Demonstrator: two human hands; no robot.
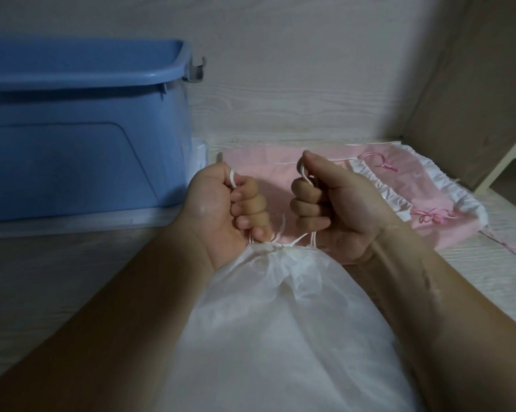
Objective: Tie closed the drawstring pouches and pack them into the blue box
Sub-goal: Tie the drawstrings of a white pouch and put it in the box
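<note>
White pouch (283, 316) lies in front of me on the pale wood-grain surface (57, 278), its mouth gathered tight and pointing away from me, between my two wrists. My left hand (221, 209) is curled into a fist around one white cord (232, 178); a short loop of it shows above my index finger. My right hand (331, 200) is likewise fisted, fingers closed on the other cord (305, 175), which comes out near the thumb. Both cords run down to the cinched neck of the pouch, where a small knot or tangle sits; I cannot tell whether it is fully tied. Blue box (81, 114) stands to my left, lid off, well behind the left hand. Pink pouches (423, 203) with white ruffled mouths and pink cords lie flat beyond my right hand, near the wall (310, 55).
</note>
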